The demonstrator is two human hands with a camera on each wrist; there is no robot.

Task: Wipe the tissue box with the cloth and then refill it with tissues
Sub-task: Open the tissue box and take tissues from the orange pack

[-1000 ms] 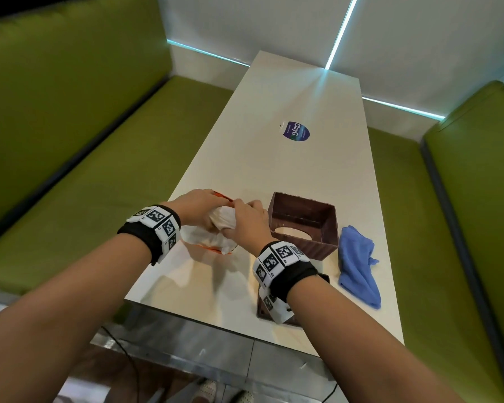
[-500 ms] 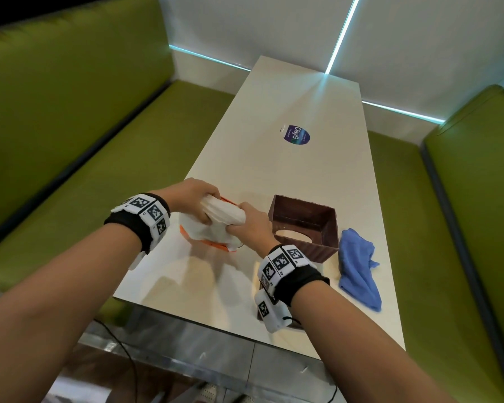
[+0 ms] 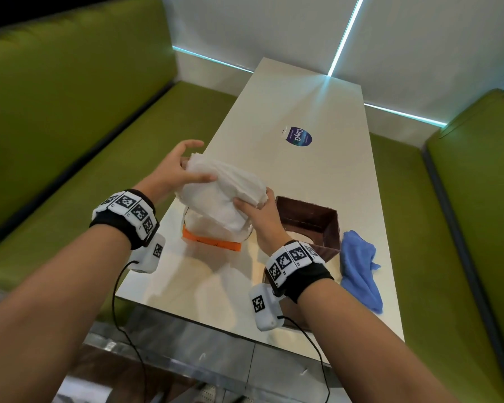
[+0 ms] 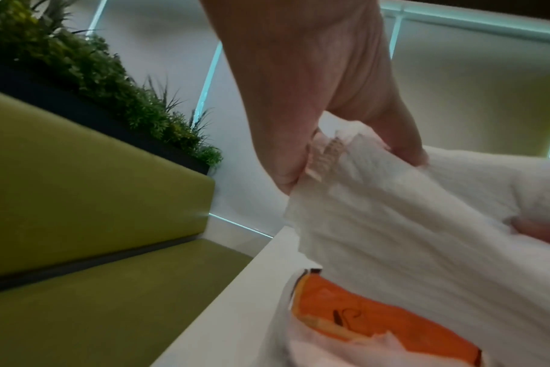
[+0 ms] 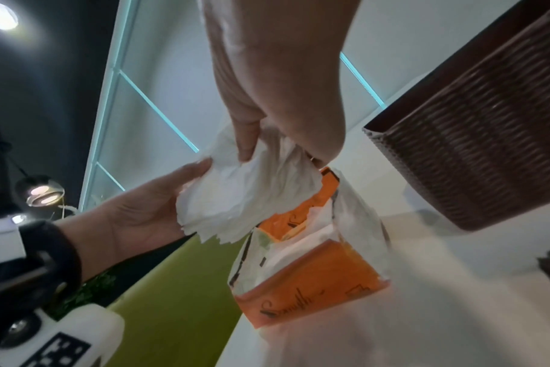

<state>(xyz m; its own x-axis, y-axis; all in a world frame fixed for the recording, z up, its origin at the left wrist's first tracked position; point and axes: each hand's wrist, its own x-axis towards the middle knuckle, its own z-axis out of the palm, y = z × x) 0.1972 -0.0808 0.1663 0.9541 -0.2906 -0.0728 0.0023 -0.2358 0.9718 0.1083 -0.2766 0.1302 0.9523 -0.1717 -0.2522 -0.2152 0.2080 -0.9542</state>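
Note:
A thick stack of white tissues (image 3: 224, 190) is held up over the table by both hands. My left hand (image 3: 184, 167) grips its far left end, thumb on top; my right hand (image 3: 253, 207) pinches its near right end. Below the stack lies the orange and clear tissue packet (image 3: 213, 239), open, with tissues still inside (image 5: 298, 263). The brown woven tissue box (image 3: 312, 225) stands upside down to the right, its oval slot at the bottom. The blue cloth (image 3: 358, 266) lies crumpled right of the box. In the wrist views the fingers (image 4: 402, 141) (image 5: 245, 139) clamp the stack (image 4: 424, 223) (image 5: 245, 193).
The long white table (image 3: 288, 175) bears a round purple sticker (image 3: 298, 137) farther back. Green benches (image 3: 70, 175) run along both sides. A dark flat piece (image 3: 266, 274) lies under my right wrist. A planter with greenery (image 4: 88, 79) tops the left bench back.
Both hands have pulled the tissue stack up out of the orange packet and lifted it well above the table; the packet stays on the table.

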